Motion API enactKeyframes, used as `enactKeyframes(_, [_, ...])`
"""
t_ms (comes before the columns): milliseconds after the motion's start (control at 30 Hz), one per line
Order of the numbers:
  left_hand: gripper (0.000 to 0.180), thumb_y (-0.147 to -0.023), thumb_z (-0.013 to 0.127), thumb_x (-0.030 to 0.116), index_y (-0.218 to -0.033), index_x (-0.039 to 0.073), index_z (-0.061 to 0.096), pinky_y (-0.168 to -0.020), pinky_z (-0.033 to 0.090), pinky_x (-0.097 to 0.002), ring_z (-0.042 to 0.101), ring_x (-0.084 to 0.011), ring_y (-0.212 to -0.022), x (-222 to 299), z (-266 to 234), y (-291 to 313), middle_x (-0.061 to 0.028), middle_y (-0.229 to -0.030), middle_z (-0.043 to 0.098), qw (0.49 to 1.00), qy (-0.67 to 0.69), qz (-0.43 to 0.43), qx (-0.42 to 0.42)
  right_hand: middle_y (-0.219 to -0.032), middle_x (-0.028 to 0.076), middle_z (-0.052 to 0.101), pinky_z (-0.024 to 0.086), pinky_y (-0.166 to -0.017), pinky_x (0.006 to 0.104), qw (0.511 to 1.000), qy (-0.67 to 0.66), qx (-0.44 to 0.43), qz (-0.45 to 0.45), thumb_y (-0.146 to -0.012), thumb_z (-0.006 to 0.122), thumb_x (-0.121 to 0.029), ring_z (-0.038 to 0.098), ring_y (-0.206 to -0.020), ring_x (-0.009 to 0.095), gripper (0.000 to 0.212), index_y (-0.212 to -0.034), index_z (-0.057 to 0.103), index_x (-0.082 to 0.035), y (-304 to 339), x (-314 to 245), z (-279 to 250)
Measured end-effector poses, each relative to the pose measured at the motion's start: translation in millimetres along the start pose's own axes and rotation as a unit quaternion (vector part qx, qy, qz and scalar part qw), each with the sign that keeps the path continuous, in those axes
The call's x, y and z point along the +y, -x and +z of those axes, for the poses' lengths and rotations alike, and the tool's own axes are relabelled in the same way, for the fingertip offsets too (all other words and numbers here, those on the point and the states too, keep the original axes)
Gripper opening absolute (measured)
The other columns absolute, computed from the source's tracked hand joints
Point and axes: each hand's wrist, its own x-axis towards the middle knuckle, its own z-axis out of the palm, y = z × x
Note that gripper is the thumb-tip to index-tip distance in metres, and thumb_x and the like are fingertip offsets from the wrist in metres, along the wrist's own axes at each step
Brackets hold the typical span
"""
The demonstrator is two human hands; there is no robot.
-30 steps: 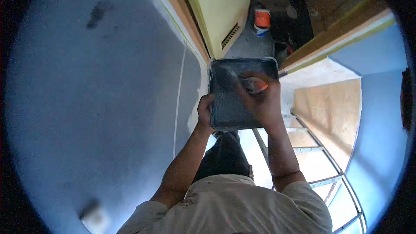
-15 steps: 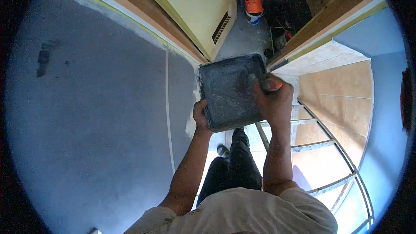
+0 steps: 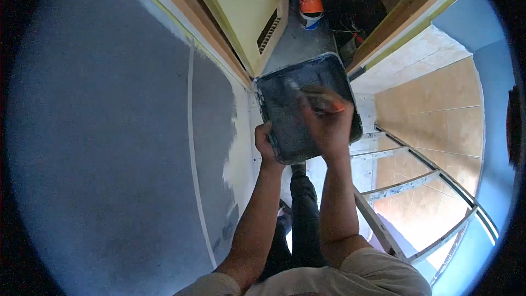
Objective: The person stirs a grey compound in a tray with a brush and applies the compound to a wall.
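Note:
A black, shallow paint tray (image 3: 290, 131), smeared with grey, is held out in front of my body, tilted. My left hand (image 3: 266, 141) grips its near left edge, thumb over the rim. Over the middle of the tray is my right hand (image 3: 331, 126), closed around an orange-handled tool (image 3: 332, 104). Motion smears the tool's far end, so its kind cannot be made out. Its pale tip seems to be over the tray's inner face; whether it touches is unclear.
On the left stands a grey wall (image 3: 109, 131) with a pale vertical line. A yellow door (image 3: 241, 0) with a vent opens ahead, an orange and white bucket (image 3: 310, 8) beyond it. At the right a metal ladder (image 3: 402, 186) stands before beige tiles (image 3: 438, 109).
My right hand has moved the orange-handled tool left, from the tray's right side to its middle. The tray sits slightly further right in view and is turned a little; my left hand keeps its grip.

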Motion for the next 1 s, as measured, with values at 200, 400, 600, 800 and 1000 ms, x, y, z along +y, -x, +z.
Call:
enactKeyframes(200, [0.057,-0.088,0.056,0.037,-0.128,-0.003,0.059,-0.098,0.053,-0.0475,0.065,-0.0365,-0.109,-0.3,-70.4,5.1,-0.0197,-0.121,0.066,0.999,-0.030,0.043,-0.008,-0.078,0.006,0.073,0.055,-0.069,0.0273,0.992,0.088,-0.030,0.084,-0.089,0.076,-0.005,0.068,-0.073,0.011,0.009,-0.092,0.072,0.002,47.4,6.1,-7.0])
enactKeyframes(400, [0.058,-0.087,0.058,0.037,-0.130,-0.002,0.058,-0.095,0.053,-0.0485,0.064,-0.0369,-0.112,13.1,-86.9,28.3,-0.0204,-0.123,0.065,0.994,-0.039,0.092,0.041,-0.086,0.008,0.075,0.054,-0.071,0.0261,0.994,0.107,0.009,0.013,-0.090,0.073,-0.004,0.069,-0.075,0.011,0.007,-0.091,0.072,0.004,72.1,42.6,-1.2])
enactKeyframes(600, [0.054,-0.088,0.057,0.039,-0.126,0.001,0.061,-0.094,0.053,-0.0464,0.065,-0.0336,-0.108,9.7,-110.7,33.5,-0.0163,-0.118,0.067,0.989,-0.081,0.113,0.052,-0.079,0.008,0.074,0.054,-0.065,0.0267,0.991,0.104,-0.072,0.039,-0.089,0.074,-0.003,0.068,-0.070,0.011,0.006,-0.092,0.072,0.003,112.9,55.6,5.7])
enactKeyframes(800, [0.056,-0.086,0.055,0.041,-0.125,0.002,0.062,-0.095,0.053,-0.0457,0.065,-0.0329,-0.108,2.5,-128.8,22.1,-0.0156,-0.119,0.067,0.989,-0.064,0.111,0.073,-0.087,0.010,0.075,0.054,-0.066,0.0262,0.981,0.063,-0.117,0.139,-0.090,0.075,-0.004,0.070,-0.077,0.011,0.013,-0.101,0.073,0.003,101.5,77.8,-8.7])
enactKeyframes(1000, [0.064,-0.090,0.052,0.040,-0.137,-0.003,0.053,-0.103,0.049,-0.0485,0.063,-0.0364,-0.117,1.6,-166.2,7.5,-0.0206,-0.132,0.061,0.991,-0.065,0.103,0.050,-0.076,0.006,0.073,0.053,-0.064,0.0268,0.993,-0.009,-0.116,0.009,-0.088,0.075,-0.004,0.067,-0.070,0.011,0.009,-0.089,0.071,0.003,121.6,110.9,27.7])
